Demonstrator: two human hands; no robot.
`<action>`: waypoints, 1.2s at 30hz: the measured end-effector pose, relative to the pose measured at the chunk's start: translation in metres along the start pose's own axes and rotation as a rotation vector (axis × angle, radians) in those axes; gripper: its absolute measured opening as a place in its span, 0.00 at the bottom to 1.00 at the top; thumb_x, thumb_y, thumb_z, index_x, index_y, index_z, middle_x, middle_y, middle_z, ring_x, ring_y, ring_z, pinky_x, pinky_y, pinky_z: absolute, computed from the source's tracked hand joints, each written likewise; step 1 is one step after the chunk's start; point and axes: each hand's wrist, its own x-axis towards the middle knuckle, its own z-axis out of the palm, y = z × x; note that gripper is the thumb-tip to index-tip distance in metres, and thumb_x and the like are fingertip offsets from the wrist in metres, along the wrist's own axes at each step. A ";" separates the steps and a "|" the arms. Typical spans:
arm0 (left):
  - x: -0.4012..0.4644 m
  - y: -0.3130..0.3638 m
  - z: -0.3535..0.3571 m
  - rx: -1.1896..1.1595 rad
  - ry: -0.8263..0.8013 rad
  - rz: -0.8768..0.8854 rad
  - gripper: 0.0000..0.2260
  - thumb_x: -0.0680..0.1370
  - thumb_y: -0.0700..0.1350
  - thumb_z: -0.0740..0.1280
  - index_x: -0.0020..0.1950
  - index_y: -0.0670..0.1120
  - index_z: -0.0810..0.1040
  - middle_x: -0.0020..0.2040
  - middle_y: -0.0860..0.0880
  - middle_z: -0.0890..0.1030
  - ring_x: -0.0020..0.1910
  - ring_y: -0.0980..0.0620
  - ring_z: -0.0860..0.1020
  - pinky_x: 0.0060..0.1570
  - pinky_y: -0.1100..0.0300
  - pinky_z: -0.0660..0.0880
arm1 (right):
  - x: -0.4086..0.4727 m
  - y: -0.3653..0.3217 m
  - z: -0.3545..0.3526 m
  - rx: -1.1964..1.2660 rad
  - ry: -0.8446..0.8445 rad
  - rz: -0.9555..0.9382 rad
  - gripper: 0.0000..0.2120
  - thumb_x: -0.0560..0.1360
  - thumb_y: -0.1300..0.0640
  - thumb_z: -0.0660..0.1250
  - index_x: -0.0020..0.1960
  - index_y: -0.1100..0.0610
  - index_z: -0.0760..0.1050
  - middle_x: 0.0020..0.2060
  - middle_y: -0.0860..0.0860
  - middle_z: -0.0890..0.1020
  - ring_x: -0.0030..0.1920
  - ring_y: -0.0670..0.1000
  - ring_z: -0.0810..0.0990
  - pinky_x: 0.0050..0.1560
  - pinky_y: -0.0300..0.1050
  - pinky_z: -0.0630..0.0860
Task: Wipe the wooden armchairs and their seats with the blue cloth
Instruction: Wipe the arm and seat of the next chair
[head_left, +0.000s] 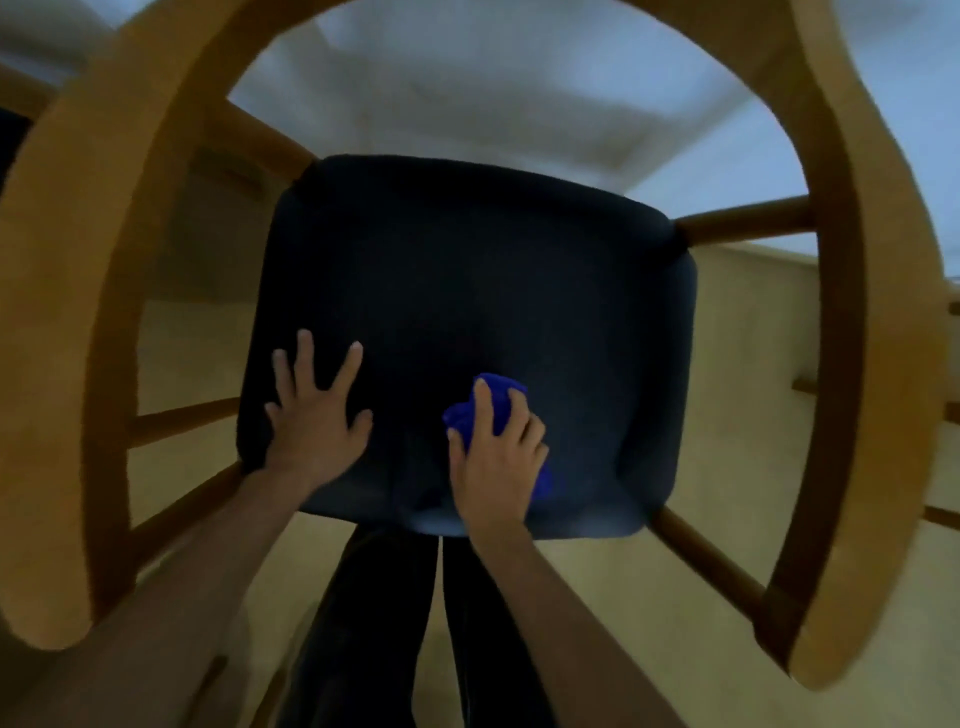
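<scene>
A person leans over a light-brown wooden armchair with a curved, hoop-like frame (78, 322), seen from straight above. Its wide armrests sweep round both sides of the view, and round wooden rungs (743, 223) join the frame to the seat. The dark navy padded seat cushion (467, 270) fills the middle of the picture.

The left hand (317, 415) lies flat on the near left part of the cushion, fingers spread and straight, grasping nothing; the palm presses on the fabric close to the cushion's left edge.

The right hand (498, 457) rests on the near middle of the cushion and clutches a bright blue cloth (488, 402), bunched up under the palm. The fingers curl over the cloth, which pokes out ahead of the fingertips and also a little at the right side of the hand. The cloth touches the seat fabric.

Both bare forearms reach in from the lower edge. Between them, below the cushion's front edge, the person's dark trousers (374, 623) show above a pale beige floor (675, 597). Beyond the chair's back, a whitish surface is blurred and cannot be made out
</scene>
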 end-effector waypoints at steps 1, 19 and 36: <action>0.001 0.000 -0.001 -0.007 -0.027 0.007 0.32 0.80 0.47 0.61 0.78 0.59 0.47 0.77 0.46 0.34 0.75 0.40 0.35 0.69 0.32 0.52 | -0.003 -0.010 0.008 0.000 -0.006 0.030 0.31 0.69 0.45 0.72 0.69 0.50 0.68 0.63 0.59 0.73 0.54 0.61 0.73 0.46 0.57 0.75; 0.004 -0.001 -0.025 0.111 -0.251 0.006 0.33 0.81 0.44 0.59 0.77 0.62 0.42 0.75 0.48 0.27 0.75 0.38 0.34 0.72 0.40 0.49 | -0.062 0.147 0.023 0.109 0.377 0.301 0.22 0.77 0.56 0.64 0.70 0.52 0.68 0.66 0.61 0.68 0.59 0.67 0.69 0.57 0.63 0.72; 0.008 -0.004 -0.012 0.122 -0.158 0.048 0.34 0.80 0.44 0.61 0.77 0.63 0.44 0.76 0.49 0.30 0.75 0.40 0.35 0.72 0.40 0.50 | -0.091 -0.020 0.093 0.085 0.223 -0.590 0.20 0.72 0.58 0.63 0.64 0.46 0.73 0.63 0.54 0.67 0.51 0.59 0.70 0.47 0.52 0.73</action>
